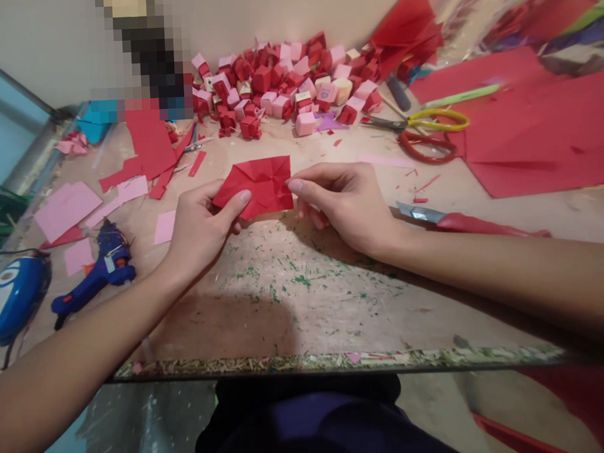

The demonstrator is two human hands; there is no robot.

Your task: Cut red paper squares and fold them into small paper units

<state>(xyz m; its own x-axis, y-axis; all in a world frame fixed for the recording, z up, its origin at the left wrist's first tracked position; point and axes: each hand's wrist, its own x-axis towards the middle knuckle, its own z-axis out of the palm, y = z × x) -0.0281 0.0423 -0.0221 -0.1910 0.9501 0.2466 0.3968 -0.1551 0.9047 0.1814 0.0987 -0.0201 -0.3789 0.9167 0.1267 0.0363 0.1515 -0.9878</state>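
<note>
A small piece of creased red paper (266,181) is held above the table between my two hands. My left hand (204,217) grips its left end, thumb on top and fingers underneath. At the right edge of the paper, my right hand (338,201) has its thumb and forefinger pinched together, touching or holding that edge. Fold lines cross the sheet, and its left end comes to a slanted point. To the right of my right hand lies a knife (421,214) with a red-wrapped handle.
Many small red and pink paper boxes (261,79) are heaped at the back. Scissors (427,121) and red sheets (543,142) lie at right. A blue glue gun (108,262), pink paper pieces (66,210) and a blue-and-white device (14,292) are at left. Green scraps (302,280) dot the tabletop.
</note>
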